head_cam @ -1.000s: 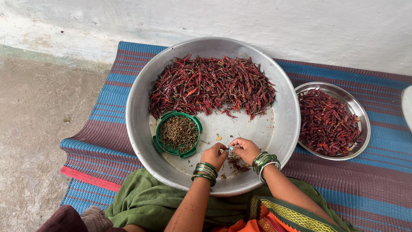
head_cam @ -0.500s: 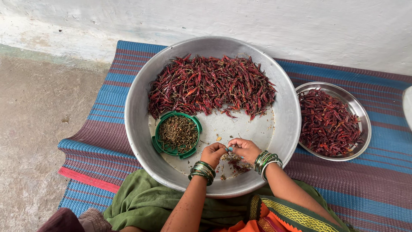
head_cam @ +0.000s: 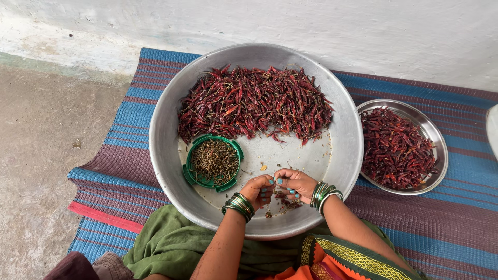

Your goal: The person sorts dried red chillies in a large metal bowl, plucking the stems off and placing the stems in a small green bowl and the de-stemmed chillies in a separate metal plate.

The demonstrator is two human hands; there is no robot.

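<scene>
Head view shows the left hand (head_cam: 259,190) and the right hand (head_cam: 294,183) pressed together knuckle to knuckle over the near part of a big steel basin (head_cam: 166,155), fingers curled in on something small between them; it looks like a single dried red chilli, but it is almost wholly hidden by the fingertips, so I cannot tell for sure what either hand pinches. Just under the hands lies a scatter of seeds and crumbs (head_cam: 282,205) on the basin floor. Near the left hand, on its outer side, sits a small green container (head_cam: 212,162) full of brownish stalks. Farther from the hands, across the bare middle of the basin, the main heap of dried red chillies (head_cam: 254,103) lies along the far wall. Well apart to the right, outside the basin, a smaller steel plate (head_cam: 433,136) holds more chillies. Both vessels rest on a striped woven mat (head_cam: 119,171). Such a pod is likely very light, brittle and papery, prone to crack and spill seeds; the firm stalk end and the shoulder just below it seem the best places to pinch.
</scene>
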